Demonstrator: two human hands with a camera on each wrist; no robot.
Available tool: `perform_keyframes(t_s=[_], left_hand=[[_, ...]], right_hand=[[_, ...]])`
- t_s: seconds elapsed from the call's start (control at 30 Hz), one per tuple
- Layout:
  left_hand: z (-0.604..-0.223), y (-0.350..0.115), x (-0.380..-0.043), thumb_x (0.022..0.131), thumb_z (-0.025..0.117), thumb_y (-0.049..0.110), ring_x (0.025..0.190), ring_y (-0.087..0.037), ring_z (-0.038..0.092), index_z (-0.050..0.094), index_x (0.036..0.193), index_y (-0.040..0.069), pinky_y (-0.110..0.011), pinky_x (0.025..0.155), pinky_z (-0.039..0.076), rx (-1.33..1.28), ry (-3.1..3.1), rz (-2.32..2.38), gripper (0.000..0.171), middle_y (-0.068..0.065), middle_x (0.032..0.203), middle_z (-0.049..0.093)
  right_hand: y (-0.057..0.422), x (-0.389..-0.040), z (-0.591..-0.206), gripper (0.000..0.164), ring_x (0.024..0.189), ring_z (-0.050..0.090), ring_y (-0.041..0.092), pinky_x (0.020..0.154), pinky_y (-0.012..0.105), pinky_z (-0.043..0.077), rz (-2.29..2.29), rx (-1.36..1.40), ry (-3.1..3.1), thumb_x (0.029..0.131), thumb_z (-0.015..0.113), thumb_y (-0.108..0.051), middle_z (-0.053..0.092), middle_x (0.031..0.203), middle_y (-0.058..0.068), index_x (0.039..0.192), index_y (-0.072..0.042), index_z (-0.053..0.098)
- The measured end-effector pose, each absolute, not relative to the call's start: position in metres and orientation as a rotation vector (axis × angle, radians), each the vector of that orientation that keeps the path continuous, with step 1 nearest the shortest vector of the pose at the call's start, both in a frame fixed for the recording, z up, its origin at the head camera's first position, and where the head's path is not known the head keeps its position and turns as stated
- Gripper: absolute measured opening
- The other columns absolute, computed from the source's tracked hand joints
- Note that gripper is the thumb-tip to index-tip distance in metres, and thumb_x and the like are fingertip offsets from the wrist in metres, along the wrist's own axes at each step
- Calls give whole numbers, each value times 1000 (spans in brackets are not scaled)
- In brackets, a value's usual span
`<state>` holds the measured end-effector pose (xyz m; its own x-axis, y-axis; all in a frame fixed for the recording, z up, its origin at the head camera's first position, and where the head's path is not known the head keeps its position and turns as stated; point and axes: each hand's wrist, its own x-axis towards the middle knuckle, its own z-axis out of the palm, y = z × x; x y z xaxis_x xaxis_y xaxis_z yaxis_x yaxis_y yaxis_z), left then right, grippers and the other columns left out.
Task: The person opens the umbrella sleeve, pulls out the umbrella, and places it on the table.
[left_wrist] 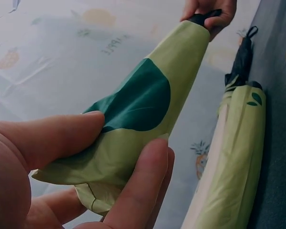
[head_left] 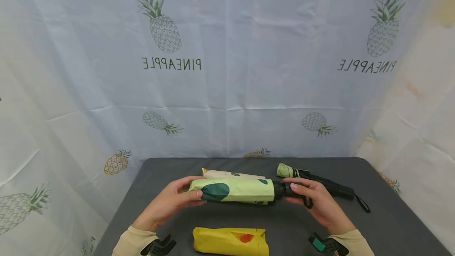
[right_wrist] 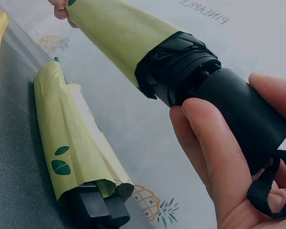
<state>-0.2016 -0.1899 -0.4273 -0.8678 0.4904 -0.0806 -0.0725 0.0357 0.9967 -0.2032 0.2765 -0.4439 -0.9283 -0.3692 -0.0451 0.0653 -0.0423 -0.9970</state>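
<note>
A folded umbrella in a light green sleeve (head_left: 241, 189) with a dark green oval is held up level between both hands. My left hand (head_left: 174, 198) pinches the sleeve's far end between thumb and fingers. At the other end, my right hand (head_left: 316, 200) grips the black handle (right_wrist: 243, 114), and a wrist strap (right_wrist: 269, 193) loops beside the fingers. Black fabric shows between sleeve and handle. A second light green sleeved umbrella (right_wrist: 69, 138) with leaf marks lies on the table below, mostly hidden in the head view by the held one.
A cream sleeve (head_left: 231, 174) lies just behind. Back right on the dark table (head_left: 153, 173) is a black umbrella (head_left: 330, 185) with a pale green end and strap. A yellow pouch (head_left: 227, 240) lies near the front. Pineapple-print curtains (head_left: 227, 90) surround the table.
</note>
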Motion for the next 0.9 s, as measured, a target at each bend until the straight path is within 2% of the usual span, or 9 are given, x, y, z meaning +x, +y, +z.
perform_keyframes(t_s=[0.27,0.6,0.9], left_hand=[[-430,-196,-197,109,68,18,126,-23,68,42,163,0,-54,114,58,398,1939,1879,63,-19,150,54],[-428,-189,-199,109,67,20,125,-23,69,43,161,-1,-55,114,58,447,1943,1871,61,-17,146,58],[-427,-191,-199,110,66,20,122,-22,70,46,159,-2,-54,114,58,464,1948,1854,57,-14,142,61]], right_hand=[[280,-205,-442,34,123,71,5,110,38,62,-2026,-271,1953,115,56,-20,58,139,-15,146,-17,68],[304,-200,-444,34,124,71,3,112,40,60,-2093,-277,1877,117,50,-16,61,136,-22,142,-26,71],[316,-197,-449,36,123,71,2,112,36,60,-2080,-260,1832,118,47,-17,62,133,-25,136,-33,73]])
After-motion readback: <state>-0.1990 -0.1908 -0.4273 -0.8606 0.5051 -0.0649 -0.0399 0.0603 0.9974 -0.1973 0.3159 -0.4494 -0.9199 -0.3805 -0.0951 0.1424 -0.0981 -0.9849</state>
